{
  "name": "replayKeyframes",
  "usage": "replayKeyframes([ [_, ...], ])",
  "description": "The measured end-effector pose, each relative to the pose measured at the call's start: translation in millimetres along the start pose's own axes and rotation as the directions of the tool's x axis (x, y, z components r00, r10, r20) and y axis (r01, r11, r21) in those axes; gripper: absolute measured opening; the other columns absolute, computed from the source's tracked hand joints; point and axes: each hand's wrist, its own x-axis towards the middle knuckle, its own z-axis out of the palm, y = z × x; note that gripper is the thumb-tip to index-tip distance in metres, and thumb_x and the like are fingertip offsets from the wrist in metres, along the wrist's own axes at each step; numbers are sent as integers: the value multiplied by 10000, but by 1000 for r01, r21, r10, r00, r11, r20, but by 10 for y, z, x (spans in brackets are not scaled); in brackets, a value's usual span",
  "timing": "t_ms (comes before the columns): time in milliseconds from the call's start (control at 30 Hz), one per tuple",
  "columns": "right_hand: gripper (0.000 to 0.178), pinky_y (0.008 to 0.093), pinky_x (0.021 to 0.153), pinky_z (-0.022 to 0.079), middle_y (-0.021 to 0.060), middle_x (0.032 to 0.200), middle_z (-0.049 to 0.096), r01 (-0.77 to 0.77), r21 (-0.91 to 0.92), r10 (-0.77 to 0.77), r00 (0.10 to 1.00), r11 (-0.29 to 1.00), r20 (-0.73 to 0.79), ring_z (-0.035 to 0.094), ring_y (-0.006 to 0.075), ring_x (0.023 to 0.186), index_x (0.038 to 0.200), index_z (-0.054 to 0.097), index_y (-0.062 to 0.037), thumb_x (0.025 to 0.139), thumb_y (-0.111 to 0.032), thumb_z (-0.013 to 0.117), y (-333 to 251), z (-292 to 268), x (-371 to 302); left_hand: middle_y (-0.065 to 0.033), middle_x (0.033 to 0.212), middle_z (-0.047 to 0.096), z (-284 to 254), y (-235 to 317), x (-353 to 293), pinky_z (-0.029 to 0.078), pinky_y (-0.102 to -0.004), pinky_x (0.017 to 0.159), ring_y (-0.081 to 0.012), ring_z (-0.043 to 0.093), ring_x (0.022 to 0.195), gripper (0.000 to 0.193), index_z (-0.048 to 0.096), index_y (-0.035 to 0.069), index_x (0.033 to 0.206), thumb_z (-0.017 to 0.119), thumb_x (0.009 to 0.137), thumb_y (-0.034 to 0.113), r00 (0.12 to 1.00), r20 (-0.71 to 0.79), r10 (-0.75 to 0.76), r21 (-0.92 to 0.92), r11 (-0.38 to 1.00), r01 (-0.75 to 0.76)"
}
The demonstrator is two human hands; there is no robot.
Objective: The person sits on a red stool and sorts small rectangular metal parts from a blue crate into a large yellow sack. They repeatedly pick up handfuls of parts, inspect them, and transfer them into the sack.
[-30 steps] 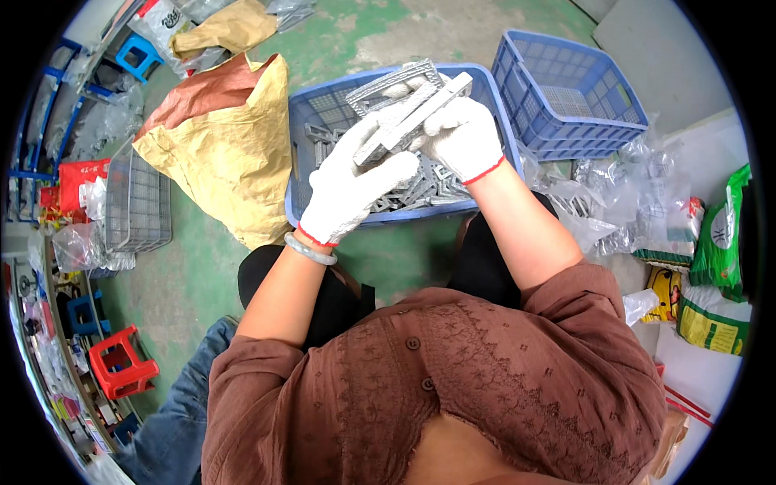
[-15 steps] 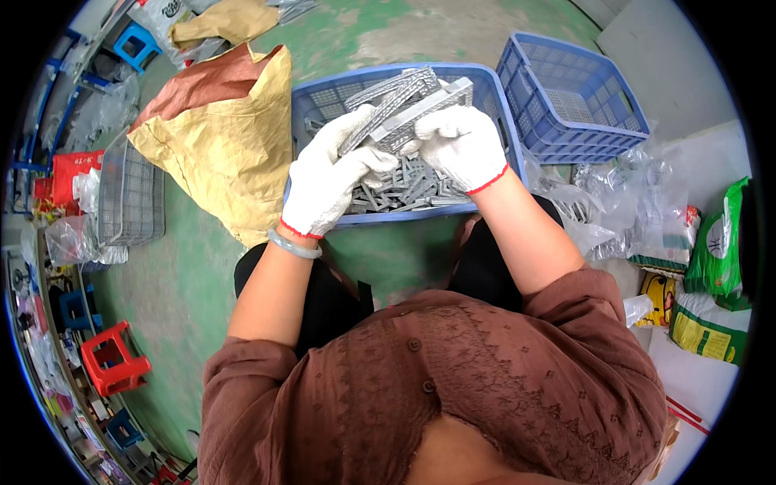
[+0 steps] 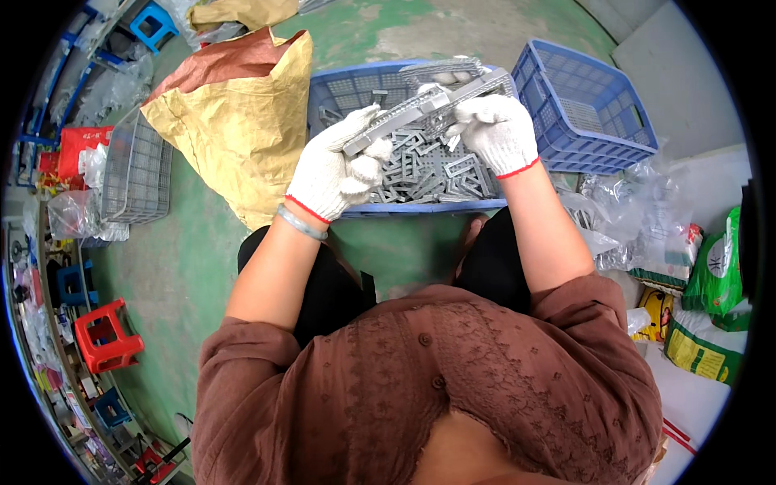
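Both my hands wear white knitted gloves with red cuffs and are above a blue plastic crate (image 3: 420, 208). My left hand (image 3: 339, 166) is closed around the near end of a smooth grey bar (image 3: 396, 121), which slants up to the right. Grey ridged strips (image 3: 485, 82) are gripped in my right hand (image 3: 503, 133), fanned out and tilted. The bar and the strips overlap between my hands; whether they are joined, I cannot tell. Below them, many small grey frame-shaped pieces (image 3: 412, 170) lie jumbled in the crate. Some fingertips are hidden behind the strips.
A tall yellow paper sack (image 3: 242, 121) stands open left of the crate. Another blue crate (image 3: 598, 129) is at the right, with clear plastic bags (image 3: 638, 210) nearby. A grey mesh basket (image 3: 137, 174) and a red stool (image 3: 109, 335) are on the left.
My hands have moved apart, the right one shifting rightward. The strips, bunched together before, are now more spread out, uncovering more of the pieces in the crate.
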Motion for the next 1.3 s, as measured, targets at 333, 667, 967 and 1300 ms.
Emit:
replayKeyframes([
  [333,411,416,677,628,158,1083,678,-2,-249,-9,999,968,-44,698,281,908,1213,594,26,808,61,655,160,222,-63,-34,706,605,-88,47,44,208,-184,287,-30,289,385,445,593,105,1197,486,1020,499,982,99,-160,-195,965,177],
  [667,310,380,648,617,170,1005,708,9,-235,-18,999,972,-38,718,281,863,1135,635,41,827,27,661,194,277,-68,0,710,514,-21,75,7,198,-160,345,-38,347,469,539,610,135,1162,553,945,625,989,-18,-149,-84,985,147],
  [967,314,374,650,616,172,985,710,-4,-208,-3,999,978,-33,719,280,864,1129,634,41,819,16,669,206,256,-81,-20,718,517,-22,85,-7,199,-167,354,-51,338,468,658,589,77,1267,551,935,644,992,-11,-123,-57,991,122],
  [1300,372,390,687,626,187,983,695,24,-232,-31,999,972,-24,712,297,843,1157,599,65,789,56,648,149,257,-95,-189,979,610,59,4,29,438,-220,540,-161,528,710,373,527,-12,1298,555,1000,211,980,-107,166,116,981,-154],
])
